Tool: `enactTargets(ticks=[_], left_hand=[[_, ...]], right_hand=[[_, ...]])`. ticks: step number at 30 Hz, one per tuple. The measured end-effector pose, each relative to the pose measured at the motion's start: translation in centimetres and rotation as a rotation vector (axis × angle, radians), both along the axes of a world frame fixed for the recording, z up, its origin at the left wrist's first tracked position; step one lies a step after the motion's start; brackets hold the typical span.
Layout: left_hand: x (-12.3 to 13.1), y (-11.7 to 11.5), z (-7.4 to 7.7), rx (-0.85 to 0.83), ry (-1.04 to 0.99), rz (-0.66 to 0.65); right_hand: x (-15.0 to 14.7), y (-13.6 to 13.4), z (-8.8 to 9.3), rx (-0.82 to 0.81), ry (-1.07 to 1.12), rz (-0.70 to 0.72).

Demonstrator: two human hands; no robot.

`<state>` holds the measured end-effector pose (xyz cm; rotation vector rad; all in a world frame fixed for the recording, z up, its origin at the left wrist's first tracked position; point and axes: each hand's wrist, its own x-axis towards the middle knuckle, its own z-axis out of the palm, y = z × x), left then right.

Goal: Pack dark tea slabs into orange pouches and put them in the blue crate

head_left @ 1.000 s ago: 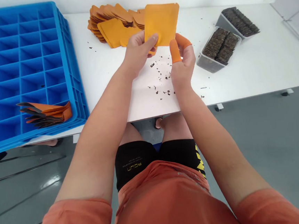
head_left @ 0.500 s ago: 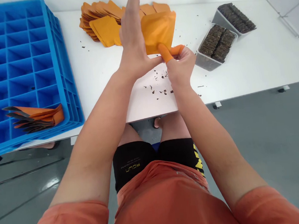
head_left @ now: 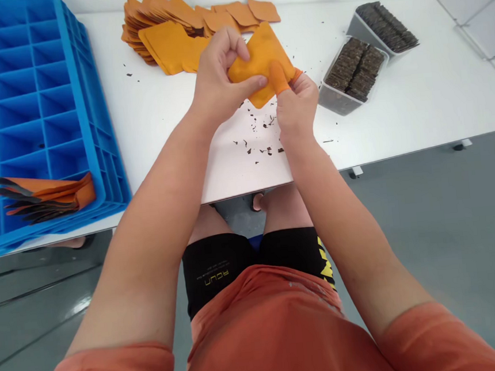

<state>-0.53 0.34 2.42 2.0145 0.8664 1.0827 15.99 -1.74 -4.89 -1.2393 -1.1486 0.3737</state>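
Between my hands is a flat orange pouch (head_left: 266, 44), tilted with one corner pointing away from me. My right hand (head_left: 294, 97), with orange covers on the thumb and at least one finger, pinches its right side. My left hand (head_left: 227, 74) has curled fingers and a thumb on the pouch's left lower part, gripping it there. Behind my left hand lie more orange pouches (head_left: 170, 45), partly hidden by that hand. Dark crumbs (head_left: 264, 126) are scattered on the white table below the pouch.
A blue divided crate (head_left: 19, 101) stands at the left, with several folded orange and black pieces (head_left: 53, 196) in a near compartment. Two clear tubs, a nearer tub (head_left: 339, 102) and a farther tub (head_left: 355, 29), hold dark brown stacked slabs on the right.
My left hand, upright and flat with fingers extended before, has curled its fingers and now grips the pouch. The pouch has turned so one corner points away from me.
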Motion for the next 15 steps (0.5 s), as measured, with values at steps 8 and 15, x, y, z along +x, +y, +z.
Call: enactTargets(ticks=[8,15], left_hand=[[-0.3,-2.0,1.6,-0.081,0.117,-0.246],[2.0,-2.9,0.1,-0.393,-0.061,-0.204]], right_hand=[[-1.3,-0.9,0.8,-0.019,0.088,-0.034],[-2.1,-2.3,2.8,-0.024,0.131,0.004]])
